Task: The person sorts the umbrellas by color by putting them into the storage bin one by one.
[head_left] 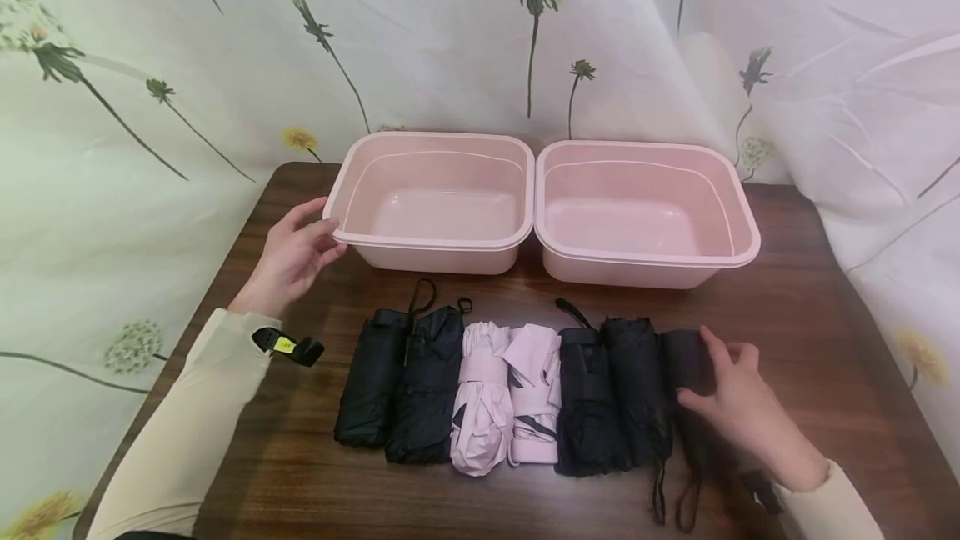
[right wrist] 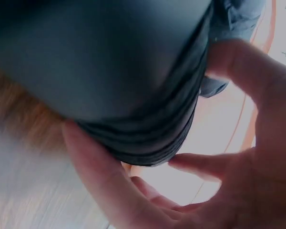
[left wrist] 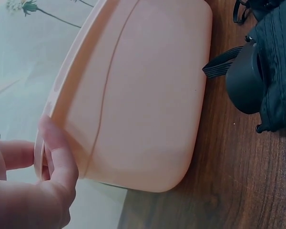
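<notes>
My left hand (head_left: 294,255) pinches the left corner of the left pink plastic basin (head_left: 433,261); in the left wrist view, its fingers and thumb (left wrist: 62,157) are at the rim. At the right end of a row of folded umbrellas, my right hand (head_left: 738,398) grips a black folded umbrella (head_left: 684,361) between thumb and fingers. The right wrist view shows this umbrella (right wrist: 143,95) close up and blurred, with fingers on both sides of it. Beside it lies another black umbrella (head_left: 636,390).
Two pale pink umbrellas (head_left: 482,398) lie mid-row, with black umbrellas (head_left: 426,390) to their left and a strapped black one (head_left: 588,398) to their right. A second pink basin (head_left: 648,272) stands beside the first at the back of the wooden table (head_left: 292,440), before a flowered cloth (head_left: 450,40).
</notes>
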Available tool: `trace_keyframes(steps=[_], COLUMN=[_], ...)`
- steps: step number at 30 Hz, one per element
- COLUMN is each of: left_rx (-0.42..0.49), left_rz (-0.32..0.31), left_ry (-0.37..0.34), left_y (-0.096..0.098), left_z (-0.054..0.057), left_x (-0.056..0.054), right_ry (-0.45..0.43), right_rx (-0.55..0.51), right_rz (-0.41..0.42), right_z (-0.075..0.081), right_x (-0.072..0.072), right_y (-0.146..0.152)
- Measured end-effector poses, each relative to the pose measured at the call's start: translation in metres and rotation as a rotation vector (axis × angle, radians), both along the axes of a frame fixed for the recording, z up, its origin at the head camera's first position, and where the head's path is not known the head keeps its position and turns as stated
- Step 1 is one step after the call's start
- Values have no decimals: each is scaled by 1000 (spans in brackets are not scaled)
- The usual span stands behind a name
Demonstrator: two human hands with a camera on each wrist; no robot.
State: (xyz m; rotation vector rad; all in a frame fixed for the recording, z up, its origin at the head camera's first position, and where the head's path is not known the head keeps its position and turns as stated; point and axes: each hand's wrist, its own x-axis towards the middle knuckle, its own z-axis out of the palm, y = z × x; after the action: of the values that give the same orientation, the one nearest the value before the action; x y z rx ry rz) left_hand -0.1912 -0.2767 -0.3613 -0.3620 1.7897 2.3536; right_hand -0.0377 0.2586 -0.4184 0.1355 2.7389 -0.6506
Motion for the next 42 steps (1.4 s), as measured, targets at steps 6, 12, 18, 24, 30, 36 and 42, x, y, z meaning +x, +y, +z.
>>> trace_keyframes(steps=[6,12,18,24,30,36,42], left_rx=[8,-56,-103,-129,-180,-251,-264], left_rz=[0,-4,-16,-22,-40,-65,-74], left_ry=[-6,-23,-8,-18,-33,-51,-49], left_y=[-1,-2,-4,-4,-5,-6,-5], left_z=[-2,-2,0,3,4,5,8], left_x=[1,2,1,1,-1,-4,-3], right_ry=[80,0,-34,-47,-36,-7,39], right_rx=[37,100,119,99,65,44,45], right_rz=[7,20,15,10,-2,14,16], right_z=[1,2,1,0,-2,-1,2], right_x=[1,-1,-2,-6,-6,-5,-4], right_y=[2,-2,-5,-2,3,6,7])
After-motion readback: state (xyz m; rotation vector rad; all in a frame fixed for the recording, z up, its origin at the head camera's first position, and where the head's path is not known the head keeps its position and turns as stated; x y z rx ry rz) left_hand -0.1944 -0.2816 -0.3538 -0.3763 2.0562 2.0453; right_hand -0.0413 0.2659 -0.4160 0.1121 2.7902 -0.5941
